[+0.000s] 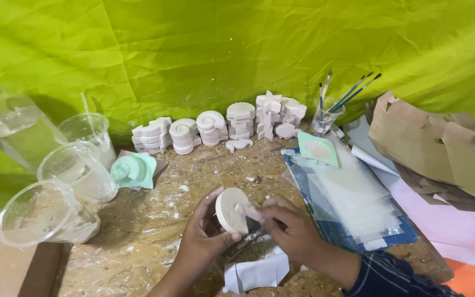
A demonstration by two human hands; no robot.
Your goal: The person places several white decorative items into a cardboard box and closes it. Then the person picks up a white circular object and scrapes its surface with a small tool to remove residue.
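Green cloth (pixel 237 49) is hanging behind a plaster-spattered surface (pixel 149 220), crumpled and filling the whole background. Brown paper (pixel 441 148) is lying heaped at the right, and a stack of clear sheets (pixel 353 203) is resting on a blue mat (pixel 347 234) beside it. At the left, a bottle (pixel 6 121) is lying near three plastic cups (pixel 50 214), the nearest one tipped on its side with pale residue in it. White casts (pixel 221 129), shells and a star, are standing stacked in a row against the cloth, with a jar of brushes (pixel 325 115) just to their right and a green mould (pixel 133 170) lying to the left.

The left hand (pixel 204 242) is gripping a round white cast (pixel 232 209) on edge, thumb below and fingers behind. The right hand (pixel 292 231) is closed and pressing its fingertips at the disc's rim; whether it is pinching a small tool I cannot tell. By my judgement the rim is being cleaned or trimmed, so the next move is calling for a firm left grip and light, controlled strokes, since thin plaster chips easily. White scrap paper (pixel 254 272) is lying just under the hands.
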